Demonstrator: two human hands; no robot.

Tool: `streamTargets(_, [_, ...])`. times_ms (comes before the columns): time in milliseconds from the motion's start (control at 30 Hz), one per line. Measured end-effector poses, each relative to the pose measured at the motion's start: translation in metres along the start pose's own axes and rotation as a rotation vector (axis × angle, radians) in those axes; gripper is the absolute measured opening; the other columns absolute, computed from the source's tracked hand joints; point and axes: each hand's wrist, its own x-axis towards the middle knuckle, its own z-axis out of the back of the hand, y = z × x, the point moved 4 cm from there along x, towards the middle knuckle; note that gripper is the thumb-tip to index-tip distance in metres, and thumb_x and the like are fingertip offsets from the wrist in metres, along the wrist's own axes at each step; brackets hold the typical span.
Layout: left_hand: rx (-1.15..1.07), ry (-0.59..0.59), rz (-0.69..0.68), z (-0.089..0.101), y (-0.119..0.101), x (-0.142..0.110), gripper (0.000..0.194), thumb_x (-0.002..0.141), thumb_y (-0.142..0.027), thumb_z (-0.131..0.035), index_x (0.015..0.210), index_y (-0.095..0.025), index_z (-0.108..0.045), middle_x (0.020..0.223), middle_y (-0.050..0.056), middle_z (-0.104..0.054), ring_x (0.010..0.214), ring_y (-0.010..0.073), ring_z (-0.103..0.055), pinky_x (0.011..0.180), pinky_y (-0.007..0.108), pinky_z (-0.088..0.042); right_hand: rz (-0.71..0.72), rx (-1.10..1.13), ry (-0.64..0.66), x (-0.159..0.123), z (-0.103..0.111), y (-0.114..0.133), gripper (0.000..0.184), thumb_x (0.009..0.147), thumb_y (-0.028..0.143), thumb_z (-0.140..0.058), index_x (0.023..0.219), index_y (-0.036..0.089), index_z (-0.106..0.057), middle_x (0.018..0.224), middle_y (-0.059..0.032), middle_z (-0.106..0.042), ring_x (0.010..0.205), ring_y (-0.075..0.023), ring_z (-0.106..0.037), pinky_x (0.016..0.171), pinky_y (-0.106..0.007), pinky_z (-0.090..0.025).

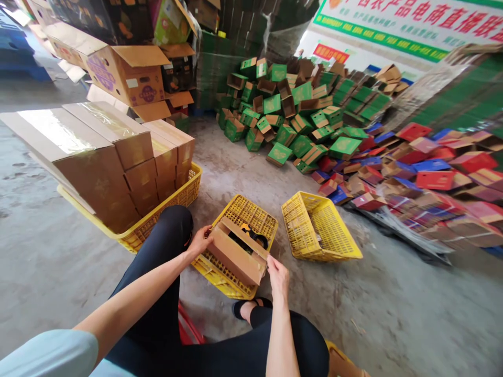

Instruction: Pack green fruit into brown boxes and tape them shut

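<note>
A small brown cardboard box (231, 256) rests on an overturned yellow plastic crate (244, 208) in front of me. Its top flaps stand partly apart, with a dark gap between them. My left hand (200, 242) grips the box's left end, fingers closed on the edge. At the right end, my right hand (278, 276) pinches the flap corner with fingers and thumb. Just behind the box lies a black and yellow tape dispenser (256, 236) on the crate; the box hides part of it.
Left of my knee, a yellow crate (161, 212) holds several taped cardboard boxes (94, 167). Another yellow basket (322, 230) sits on the floor to the right. Green cartons (280, 153) and red and blue cartons (434, 179) are heaped behind. Larger open cartons (143, 78) are stacked at back left.
</note>
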Motion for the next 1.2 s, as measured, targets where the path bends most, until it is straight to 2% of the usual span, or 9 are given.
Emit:
streamTargets(167, [-0.018,0.009,-0.010,-0.001,0.003,0.003,0.061,0.074,-0.007,-0.066,0.135,-0.013,-0.066,0.117,0.011,-0.072,0.104,0.0220,-0.069,0.097,0.037,-0.056,0.027,-0.093,0.028,0.000,-0.003,0.001,0.060,0.084,0.061,-0.056,0.115,0.016,-0.080,0.106,-0.0150,-0.080,0.102,-0.0314,-0.074,0.093,-0.042,-0.059])
streamTargets(333, [-0.026,0.007,-0.024,-0.002,0.004,0.005,0.062,0.073,-0.007,-0.067,0.135,-0.014,-0.066,0.115,0.010,-0.073,0.105,0.0222,-0.069,0.099,0.038,-0.055,0.038,-0.175,0.039,0.004,-0.004,0.006,0.055,0.079,0.054,-0.057,0.113,0.016,-0.079,0.096,-0.0139,-0.080,0.091,-0.0316,-0.075,0.092,-0.045,-0.057])
streamTargets(700, [0.039,0.021,-0.080,-0.002,-0.002,0.001,0.062,0.075,-0.008,-0.066,0.137,-0.014,-0.066,0.129,0.013,-0.069,0.119,0.0254,-0.066,0.108,0.041,-0.050,0.062,-0.265,0.040,0.005,-0.006,0.009,0.048,0.078,0.049,-0.057,0.109,0.017,-0.077,0.095,-0.0138,-0.077,0.091,-0.0301,-0.074,0.093,-0.042,-0.054])
streamTargets(900, [0.209,0.046,-0.118,-0.001,-0.012,-0.003,0.065,0.077,-0.010,-0.062,0.142,-0.011,-0.062,0.130,0.015,-0.067,0.125,0.0299,-0.063,0.114,0.043,-0.044,0.055,-0.271,0.028,0.005,-0.008,0.008,0.042,0.077,0.047,-0.059,0.106,0.020,-0.076,0.088,-0.0103,-0.077,0.090,-0.0301,-0.073,0.088,-0.041,-0.054])
streamTargets(1033, [0.372,0.090,-0.159,-0.006,-0.031,0.008,0.068,0.074,-0.006,-0.062,0.142,-0.013,-0.062,0.138,0.016,-0.062,0.134,0.0319,-0.057,0.117,0.040,-0.040,0.039,-0.264,0.021,0.005,-0.009,0.009,0.036,0.076,0.043,-0.062,0.103,0.023,-0.076,0.083,-0.0064,-0.077,0.087,-0.0284,-0.073,0.084,-0.038,-0.054])
streamTargets(1100, [0.460,0.127,-0.168,-0.011,-0.041,0.017,0.063,0.075,-0.005,-0.062,0.137,-0.014,-0.065,0.138,0.016,-0.063,0.134,0.0311,-0.057,0.116,0.038,-0.041,0.031,-0.263,0.018,0.006,-0.009,0.010,0.034,0.076,0.041,-0.063,0.102,0.024,-0.076,0.082,-0.0054,-0.077,0.087,-0.0278,-0.073,0.083,-0.037,-0.054])
streamTargets(1200, [0.601,0.185,-0.151,-0.018,-0.052,0.027,0.044,0.079,-0.005,-0.061,0.121,-0.015,-0.071,0.127,0.015,-0.070,0.126,0.0311,-0.062,0.110,0.039,-0.046,0.013,-0.261,0.010,0.005,-0.009,0.013,0.035,0.075,0.039,-0.063,0.102,0.022,-0.076,0.081,-0.0057,-0.077,0.087,-0.0281,-0.073,0.085,-0.038,-0.054])
